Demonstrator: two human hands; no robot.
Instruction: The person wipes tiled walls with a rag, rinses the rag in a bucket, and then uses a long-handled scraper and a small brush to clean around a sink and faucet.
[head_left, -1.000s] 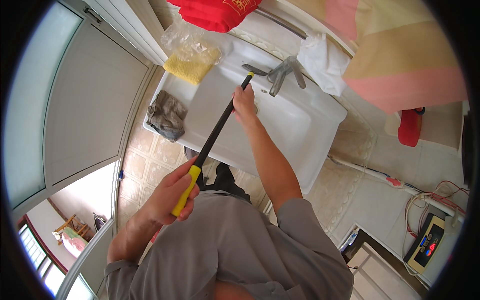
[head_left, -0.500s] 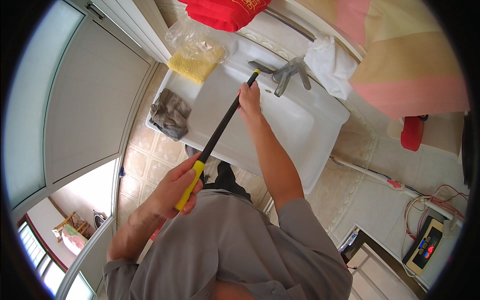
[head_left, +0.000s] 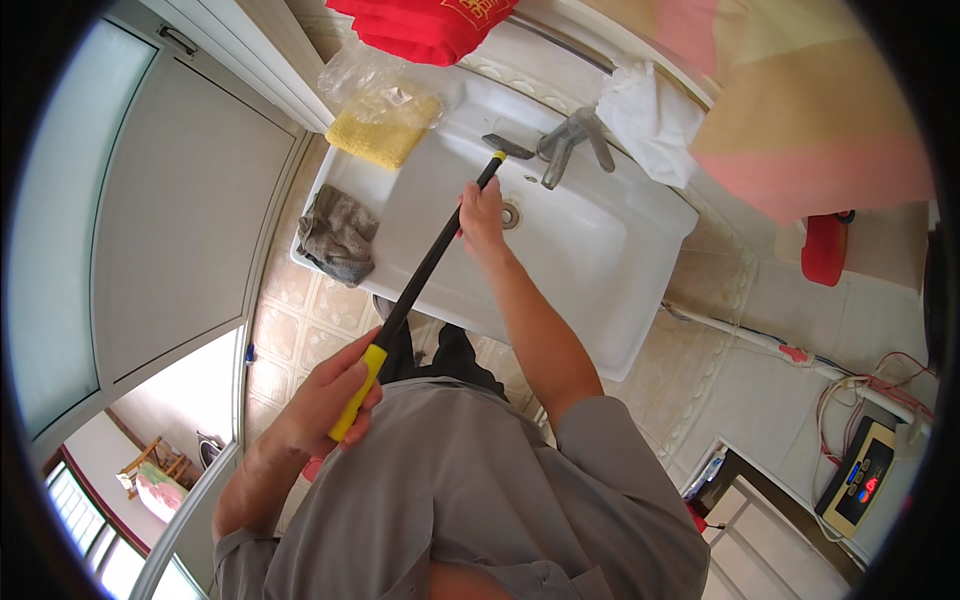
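A long black pole [head_left: 428,262] with a yellow grip slants across my front, over the white washbasin [head_left: 570,290]. At its far end, past a yellow collar, is a flat grey blade-like head [head_left: 508,146]; its exact kind is unclear. My left hand [head_left: 335,392] is wrapped round the yellow grip close to my body. Nearer the head, my right hand [head_left: 481,215] is closed round the black shaft above the basin. The head is beside the grey tap [head_left: 574,145], a small gap to its left. The drain [head_left: 510,215] shows just right of my right hand.
A yellow cloth [head_left: 385,130] under clear plastic and a crumpled grey cloth [head_left: 338,235] lie on the basin's left side. A red cloth [head_left: 425,30] is behind, a white cloth [head_left: 648,120] right of the tap. Cables [head_left: 850,400] and a pipe run along the right.
Both hands and the pole have shifted slightly left and toward me. The blade-like head is a little further from the tap, and the drain has come into view.
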